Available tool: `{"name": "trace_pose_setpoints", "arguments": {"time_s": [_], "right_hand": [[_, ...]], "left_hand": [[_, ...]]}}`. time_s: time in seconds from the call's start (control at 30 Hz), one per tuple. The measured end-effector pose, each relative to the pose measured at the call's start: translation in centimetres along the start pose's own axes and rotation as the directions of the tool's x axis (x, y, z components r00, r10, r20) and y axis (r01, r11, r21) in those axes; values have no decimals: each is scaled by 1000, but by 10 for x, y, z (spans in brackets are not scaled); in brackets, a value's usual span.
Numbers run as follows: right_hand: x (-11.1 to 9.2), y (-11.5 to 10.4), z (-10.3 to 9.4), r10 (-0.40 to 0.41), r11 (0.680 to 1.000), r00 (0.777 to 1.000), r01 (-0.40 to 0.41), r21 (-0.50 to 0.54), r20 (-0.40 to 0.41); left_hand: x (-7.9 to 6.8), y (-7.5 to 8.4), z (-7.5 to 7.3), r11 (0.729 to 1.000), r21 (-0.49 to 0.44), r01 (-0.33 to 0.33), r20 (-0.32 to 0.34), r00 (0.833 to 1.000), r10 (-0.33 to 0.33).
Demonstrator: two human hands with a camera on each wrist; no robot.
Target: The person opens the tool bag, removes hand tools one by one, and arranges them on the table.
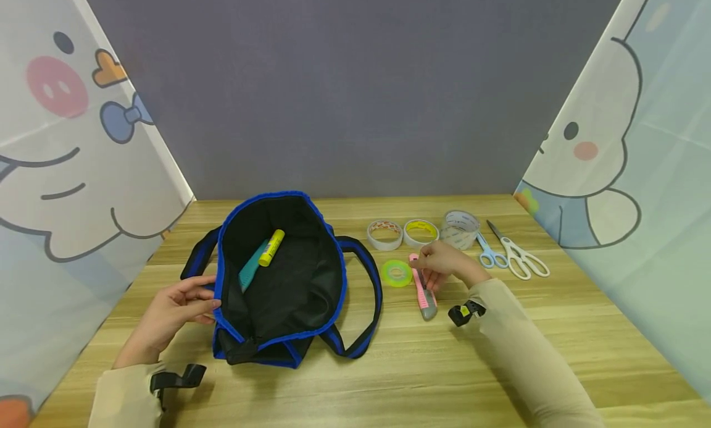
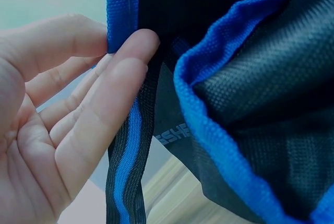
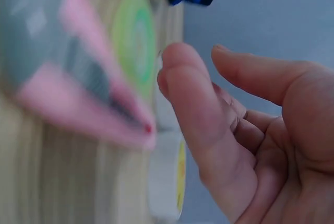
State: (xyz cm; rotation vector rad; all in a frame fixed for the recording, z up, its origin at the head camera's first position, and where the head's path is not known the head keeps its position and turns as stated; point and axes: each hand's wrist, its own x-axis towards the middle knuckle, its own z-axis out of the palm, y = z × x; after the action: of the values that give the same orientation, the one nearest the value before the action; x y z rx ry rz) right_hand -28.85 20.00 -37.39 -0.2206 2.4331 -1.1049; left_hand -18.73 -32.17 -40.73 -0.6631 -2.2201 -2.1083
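A black bag (image 1: 294,280) with blue trim stands open-mouthed at the left of the table. Inside it lie a yellow glue stick (image 1: 271,247) and a teal tool (image 1: 252,267), partly hidden. My left hand (image 1: 178,310) pinches the bag's left rim between thumb and fingers; in the left wrist view the blue edging (image 2: 122,12) sits at the fingertips. My right hand (image 1: 444,262) hovers at a pink and grey utility knife (image 1: 423,292) on the table. In the right wrist view, the right thumb and fingers (image 3: 193,114) are apart with nothing between them, beside the blurred knife (image 3: 88,93).
Left of the knife lies a green tape roll (image 1: 397,273). Behind are a white tape roll (image 1: 385,245), a yellow-cored roll (image 1: 420,231) and a wide clear roll (image 1: 461,221). Blue scissors (image 1: 491,256) and white-handled scissors (image 1: 522,258) lie right. A bag strap (image 1: 373,273) loops rightward.
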Motion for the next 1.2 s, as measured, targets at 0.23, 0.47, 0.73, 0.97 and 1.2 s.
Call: {"name": "trace_pose_setpoints", "arguments": {"time_s": [0.23,0.47,0.73,0.97,1.2], "right_hand": [[6,-30,9,-63,995,997,58,85,54],[16,-66,21,-153,980,985,140,139,83],[32,-113,49,-243,957,962,215,195,128],[47,-147,83,-255,949,952,212,233,171],[66,-168,112,-270,943,942,217,254,199]], "left_hand": [[1,0,0,1000,2,3,7,1000,-3],[1,1,0,1000,-12,-4,14,1000,4],[2,0,-1,1000,-19,-14,15,1000,14],[1,0,0,999,-35,-13,14,1000,13],[0,2,1,1000,-9,12,-2,1000,-12]]}}
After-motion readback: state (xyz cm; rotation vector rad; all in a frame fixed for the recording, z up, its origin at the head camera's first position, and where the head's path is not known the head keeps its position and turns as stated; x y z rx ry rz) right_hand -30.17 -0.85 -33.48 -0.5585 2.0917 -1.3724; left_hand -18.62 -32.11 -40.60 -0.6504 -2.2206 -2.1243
